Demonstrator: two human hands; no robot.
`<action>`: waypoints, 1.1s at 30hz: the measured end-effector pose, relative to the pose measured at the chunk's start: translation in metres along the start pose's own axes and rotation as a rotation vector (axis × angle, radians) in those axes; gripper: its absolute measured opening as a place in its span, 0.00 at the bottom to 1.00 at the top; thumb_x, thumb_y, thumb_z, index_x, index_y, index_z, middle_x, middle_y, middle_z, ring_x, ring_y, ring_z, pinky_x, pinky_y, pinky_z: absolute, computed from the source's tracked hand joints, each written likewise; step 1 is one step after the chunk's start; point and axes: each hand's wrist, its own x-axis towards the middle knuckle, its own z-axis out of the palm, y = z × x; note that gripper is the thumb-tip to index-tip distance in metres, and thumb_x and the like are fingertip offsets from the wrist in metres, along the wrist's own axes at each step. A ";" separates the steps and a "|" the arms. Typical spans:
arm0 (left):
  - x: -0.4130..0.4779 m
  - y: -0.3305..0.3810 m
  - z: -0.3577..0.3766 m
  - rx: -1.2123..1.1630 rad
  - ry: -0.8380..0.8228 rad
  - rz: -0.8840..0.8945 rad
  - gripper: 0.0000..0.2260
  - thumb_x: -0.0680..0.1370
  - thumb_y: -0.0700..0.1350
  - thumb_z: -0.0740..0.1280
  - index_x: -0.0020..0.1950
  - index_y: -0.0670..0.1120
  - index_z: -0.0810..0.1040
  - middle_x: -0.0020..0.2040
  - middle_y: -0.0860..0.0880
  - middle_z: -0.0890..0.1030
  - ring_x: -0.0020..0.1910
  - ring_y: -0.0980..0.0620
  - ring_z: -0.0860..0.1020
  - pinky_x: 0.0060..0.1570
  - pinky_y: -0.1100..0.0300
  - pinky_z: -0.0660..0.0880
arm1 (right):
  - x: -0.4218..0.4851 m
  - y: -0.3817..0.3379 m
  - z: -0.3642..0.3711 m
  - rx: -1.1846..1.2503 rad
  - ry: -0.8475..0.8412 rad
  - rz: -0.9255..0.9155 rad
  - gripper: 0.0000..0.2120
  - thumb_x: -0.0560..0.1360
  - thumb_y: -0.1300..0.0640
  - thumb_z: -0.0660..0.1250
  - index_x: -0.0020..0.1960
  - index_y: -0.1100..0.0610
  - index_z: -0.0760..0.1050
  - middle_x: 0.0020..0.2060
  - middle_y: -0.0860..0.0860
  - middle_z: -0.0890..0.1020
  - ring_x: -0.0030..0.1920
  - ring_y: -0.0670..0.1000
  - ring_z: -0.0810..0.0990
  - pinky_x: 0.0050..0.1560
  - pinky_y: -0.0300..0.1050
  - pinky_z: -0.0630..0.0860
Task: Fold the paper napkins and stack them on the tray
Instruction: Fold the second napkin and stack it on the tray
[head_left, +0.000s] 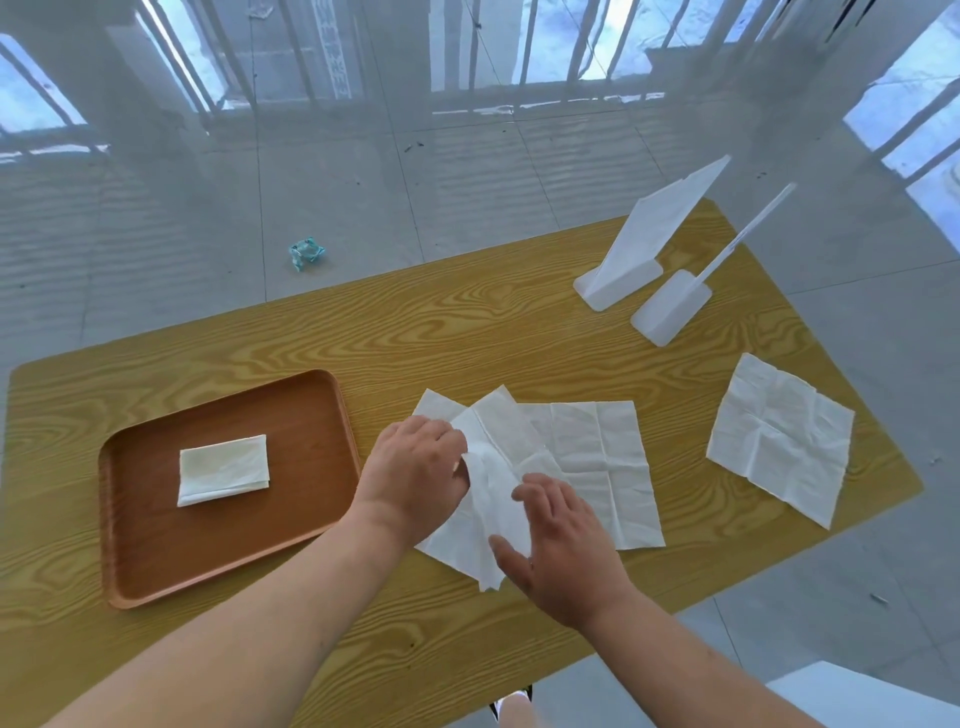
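A brown wooden tray (156, 561) lies at the table's left with one folded white napkin (224, 469) on it. Right of the tray, several unfolded white napkins overlap in a loose pile. My left hand (415, 470) pinches the top napkin (493, 499) of that pile, which is crumpled along its middle. My right hand (558, 545) rests on the same napkin's near edge with fingers spread. Under it lies a flat napkin (608, 467). A further open napkin (779, 436) lies apart at the right.
Two white plastic stands (618, 283) (670, 314) sit at the table's far right. The yellow wood-grain table (467, 332) ends close to my body. A crumpled teal wrapper (306, 253) lies on the grey tiled floor beyond the table.
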 end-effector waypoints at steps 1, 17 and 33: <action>0.001 0.000 -0.004 -0.058 0.048 -0.063 0.05 0.77 0.47 0.69 0.47 0.47 0.81 0.44 0.51 0.83 0.47 0.46 0.79 0.49 0.52 0.75 | -0.001 0.002 0.001 0.002 0.015 0.020 0.25 0.79 0.35 0.60 0.65 0.54 0.68 0.65 0.53 0.74 0.65 0.54 0.73 0.65 0.50 0.72; -0.005 -0.030 -0.020 -0.043 0.270 -0.253 0.07 0.74 0.49 0.75 0.46 0.47 0.80 0.46 0.51 0.82 0.49 0.44 0.77 0.51 0.47 0.71 | 0.013 0.030 0.008 -0.128 -0.274 0.197 0.31 0.81 0.38 0.48 0.81 0.49 0.55 0.83 0.53 0.52 0.81 0.57 0.48 0.79 0.57 0.46; -0.054 -0.055 -0.002 -0.119 -0.425 -0.226 0.06 0.77 0.54 0.65 0.54 0.59 0.76 0.53 0.58 0.81 0.52 0.55 0.76 0.49 0.57 0.74 | 0.037 0.001 0.004 -0.257 -0.323 -0.086 0.42 0.76 0.47 0.66 0.81 0.48 0.45 0.81 0.54 0.53 0.81 0.60 0.48 0.80 0.58 0.49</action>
